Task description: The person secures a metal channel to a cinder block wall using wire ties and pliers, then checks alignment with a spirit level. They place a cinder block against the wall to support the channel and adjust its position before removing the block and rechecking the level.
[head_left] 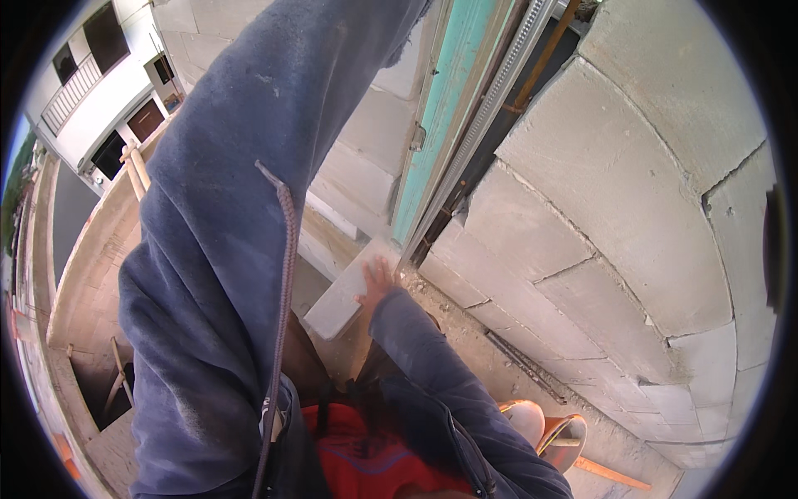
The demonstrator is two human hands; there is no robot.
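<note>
A loose pale grey block lies at a slant low in the middle, at the foot of a turquoise door or window frame. My right hand rests on the block near its far end, fingers spread. A perforated metal strip runs along the frame, beside a dark gap with rusty bars. My left arm in a dark blue sleeve stretches up across the view; its hand is hidden beyond the top.
A block wall rises on the right, with metal lengths along its foot. Orange containers and an orange tool sit lower right. On the left are a low parapet, dark openings, wooden poles and a white building.
</note>
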